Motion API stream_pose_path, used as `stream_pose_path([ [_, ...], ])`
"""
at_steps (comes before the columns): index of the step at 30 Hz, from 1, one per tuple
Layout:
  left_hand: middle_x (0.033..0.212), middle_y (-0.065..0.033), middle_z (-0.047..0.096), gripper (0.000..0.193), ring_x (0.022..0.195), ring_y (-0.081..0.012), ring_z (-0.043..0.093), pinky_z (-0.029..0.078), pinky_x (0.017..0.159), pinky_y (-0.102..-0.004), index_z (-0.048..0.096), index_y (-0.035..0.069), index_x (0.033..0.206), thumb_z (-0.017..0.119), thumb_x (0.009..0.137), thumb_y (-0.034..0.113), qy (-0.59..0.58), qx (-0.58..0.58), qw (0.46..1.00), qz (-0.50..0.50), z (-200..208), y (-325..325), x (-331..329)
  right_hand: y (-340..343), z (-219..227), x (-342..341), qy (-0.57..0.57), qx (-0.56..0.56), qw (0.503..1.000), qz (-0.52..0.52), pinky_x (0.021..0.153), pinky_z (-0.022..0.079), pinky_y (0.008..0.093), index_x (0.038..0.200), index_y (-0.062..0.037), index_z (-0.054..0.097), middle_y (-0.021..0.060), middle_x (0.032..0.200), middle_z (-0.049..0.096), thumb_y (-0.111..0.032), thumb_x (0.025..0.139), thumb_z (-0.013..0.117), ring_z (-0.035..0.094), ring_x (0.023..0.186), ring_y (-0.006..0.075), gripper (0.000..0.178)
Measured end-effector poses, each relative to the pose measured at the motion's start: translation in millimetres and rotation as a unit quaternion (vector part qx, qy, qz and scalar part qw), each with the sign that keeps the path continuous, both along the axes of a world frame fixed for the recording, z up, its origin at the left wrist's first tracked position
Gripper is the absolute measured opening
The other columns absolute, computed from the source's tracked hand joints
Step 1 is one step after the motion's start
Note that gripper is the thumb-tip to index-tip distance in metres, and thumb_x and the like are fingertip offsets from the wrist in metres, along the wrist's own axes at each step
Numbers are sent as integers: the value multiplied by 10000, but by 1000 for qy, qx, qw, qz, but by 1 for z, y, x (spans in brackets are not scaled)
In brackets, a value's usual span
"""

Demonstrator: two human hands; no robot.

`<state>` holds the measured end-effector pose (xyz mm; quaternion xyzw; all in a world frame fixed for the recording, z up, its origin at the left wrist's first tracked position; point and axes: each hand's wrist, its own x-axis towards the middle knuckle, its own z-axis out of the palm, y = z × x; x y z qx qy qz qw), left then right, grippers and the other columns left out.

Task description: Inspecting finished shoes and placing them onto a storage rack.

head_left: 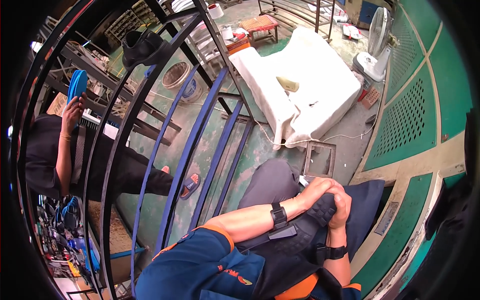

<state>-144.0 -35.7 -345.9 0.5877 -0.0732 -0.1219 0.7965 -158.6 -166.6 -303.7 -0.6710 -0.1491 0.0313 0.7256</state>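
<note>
Found together on the near side of the white-covered block (327, 75): left hand (315, 193) and right hand (341, 206), low over the lap. Bent in at the fingers, folded onto each other. Can't tell if anything small is tucked inside. Right under both, also on the near side of the white-covered block: a dark bumpy thing (322, 214). Can't tell just what, or if touched. Beside the left hand, toward the white-covered block: a small white thing (303, 181). Can't tell if held.

Looks like a rest, with no work going on. For any new move, would need to undo the fingers first, then lift up past the knee (271, 176).

Mind the edges. To the right of the white-covered block: green wall panels (400, 145), hard and near the right arm. On its near side, at the foot: a little metal frame (332, 160) and a pale cord (345, 136), easy to bump or snag. To its left: a dark rack with blue bars (192, 145), and past that another person (117, 170) with flat blue pads (77, 85). Probably best for moving: over the green floor (250, 160), between the white-covered block and the rack.
</note>
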Motion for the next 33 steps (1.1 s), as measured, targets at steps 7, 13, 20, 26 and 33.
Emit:
stream_pose_path([
  [7,974,-148,734,388,952,-212,676,498,884,-320,699,-74,962,431,938,207,-64,-14,998,13,14,1,-6,-6,7,-9,0,-27,999,19,954,414,369,863,67,689,167,957,691,-438,868,469,617,1014,277,551],
  [13,1040,-99,723,465,1017,-250,660,459,981,-349,593,-8,1285,394,1032,328,64,65,993,79,-9,6,-7,-5,-16,13,131,113,985,-9,806,504,309,892,90,692,169,906,713,-369,951,382,674,825,245,557],
  [20,1002,-125,731,454,845,-235,721,590,789,-362,622,43,1185,508,1001,442,483,-324,812,-41,17,30,-76,-17,-35,41,284,224,925,-121,789,544,316,929,53,674,157,870,707,-405,991,360,679,792,240,558],
  [26,912,-121,734,340,744,-242,714,596,723,-353,669,30,1011,548,960,344,463,-386,798,-3,44,28,-72,-6,-39,1,175,266,934,-160,933,520,346,1440,-30,409,143,1218,614,-263,984,417,642,1050,218,512],
  [33,966,-136,728,345,825,-265,721,602,781,-368,664,24,1037,511,976,327,479,-372,794,35,61,38,-85,11,-14,-6,246,206,935,-152,893,523,331,1420,-39,437,124,1157,621,-227,965,432,638,1006,192,492],
])
